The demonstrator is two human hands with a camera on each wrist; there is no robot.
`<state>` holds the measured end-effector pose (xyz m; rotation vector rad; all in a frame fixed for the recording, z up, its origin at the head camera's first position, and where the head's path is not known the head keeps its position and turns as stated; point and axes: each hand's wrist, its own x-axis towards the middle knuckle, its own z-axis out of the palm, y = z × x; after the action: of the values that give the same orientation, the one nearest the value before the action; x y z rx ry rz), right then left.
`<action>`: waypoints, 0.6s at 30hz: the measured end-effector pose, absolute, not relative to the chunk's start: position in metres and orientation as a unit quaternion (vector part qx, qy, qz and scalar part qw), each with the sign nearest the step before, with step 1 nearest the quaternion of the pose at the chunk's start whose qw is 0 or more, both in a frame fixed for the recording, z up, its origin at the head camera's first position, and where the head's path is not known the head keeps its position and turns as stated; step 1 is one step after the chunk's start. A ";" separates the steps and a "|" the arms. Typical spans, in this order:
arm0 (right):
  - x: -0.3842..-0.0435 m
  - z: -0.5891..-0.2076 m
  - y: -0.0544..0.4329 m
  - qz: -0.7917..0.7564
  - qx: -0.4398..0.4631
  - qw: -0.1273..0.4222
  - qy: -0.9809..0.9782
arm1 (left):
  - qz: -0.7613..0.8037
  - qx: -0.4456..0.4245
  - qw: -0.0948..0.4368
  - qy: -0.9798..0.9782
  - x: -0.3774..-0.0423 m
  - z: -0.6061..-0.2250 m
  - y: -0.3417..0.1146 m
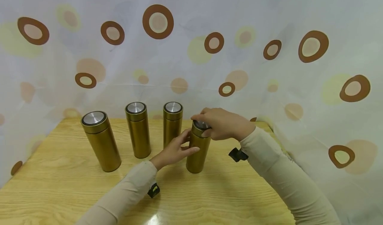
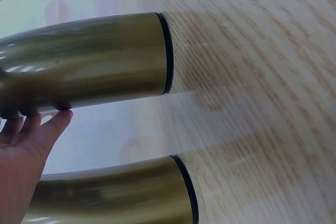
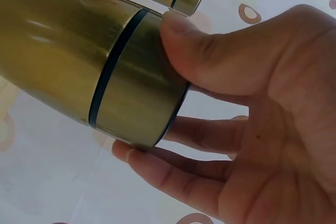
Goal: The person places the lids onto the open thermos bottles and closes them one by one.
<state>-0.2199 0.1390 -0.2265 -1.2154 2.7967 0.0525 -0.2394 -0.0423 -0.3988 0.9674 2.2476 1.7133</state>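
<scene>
Toward the right of the row, a gold thermos bottle (image 1: pixel 196 158) stands on the table with both hands on it. My left hand (image 1: pixel 173 152) holds its body from the left, thumb across the front. The left wrist view shows those fingertips against the bottle's side (image 2: pixel 105 59). From above, my right hand (image 1: pixel 224 123) grips the lid, hiding part of its silver top. In the right wrist view the thumb and fingers lie on opposite sides of the gold lid (image 3: pixel 142 72), above a dark seam; no gap shows there.
Three similar gold thermos bottles stand upright to the left: the far-left one (image 1: pixel 104 148), a second (image 1: pixel 139 135), and a third (image 1: pixel 172 127) partly behind my left hand. They share a light wooden table (image 1: pixel 60 191). A white curtain (image 1: pixel 185 65) with ring patterns hangs behind.
</scene>
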 end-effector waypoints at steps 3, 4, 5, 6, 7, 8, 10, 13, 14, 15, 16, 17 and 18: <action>-0.220 -0.225 0.137 0.025 -0.388 0.040 0.921 | 0.572 0.324 0.075 0.750 -0.239 -0.398 -0.041; -0.221 -0.225 0.135 0.029 -0.384 0.038 0.922 | 0.571 0.326 0.073 0.750 -0.239 -0.398 -0.042; -0.221 -0.224 0.134 0.031 -0.380 0.035 0.924 | 0.570 0.326 0.073 0.750 -0.238 -0.398 -0.042; -0.222 -0.224 0.132 0.033 -0.376 0.032 0.925 | 0.569 0.328 0.073 0.751 -0.238 -0.398 -0.043; -0.222 -0.224 0.132 0.034 -0.374 0.028 0.926 | 0.568 0.329 0.073 0.750 -0.238 -0.399 -0.043; -0.223 -0.225 0.131 0.032 -0.373 0.023 0.927 | 0.567 0.331 0.071 0.751 -0.238 -0.400 -0.043; -0.226 -0.227 0.130 0.028 -0.366 0.013 0.930 | 0.565 0.332 0.068 0.752 -0.237 -0.401 -0.043; -0.230 -0.231 0.130 0.014 -0.354 -0.002 0.935 | 0.563 0.328 0.066 0.755 -0.236 -0.401 -0.044; -0.231 -0.233 0.129 0.007 -0.347 -0.006 0.938 | 0.562 0.327 0.066 0.757 -0.236 -0.401 -0.044; -0.231 -0.233 0.129 0.001 -0.339 -0.010 0.941 | 0.561 0.328 0.066 0.758 -0.236 -0.401 -0.044; -0.232 -0.234 0.129 -0.004 -0.331 -0.012 0.943 | 0.559 0.329 0.066 0.758 -0.236 -0.400 -0.044; -0.232 -0.234 0.129 -0.011 -0.324 -0.014 0.946 | 0.559 0.331 0.067 0.757 -0.237 -0.400 -0.043; -0.232 -0.235 0.129 -0.016 -0.318 -0.017 0.948 | 0.558 0.331 0.068 0.758 -0.237 -0.399 -0.043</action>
<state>-0.2323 0.1289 -0.2346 -1.0089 3.0096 -0.0513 -0.2371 -0.0428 -0.3994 0.9978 2.2825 1.6825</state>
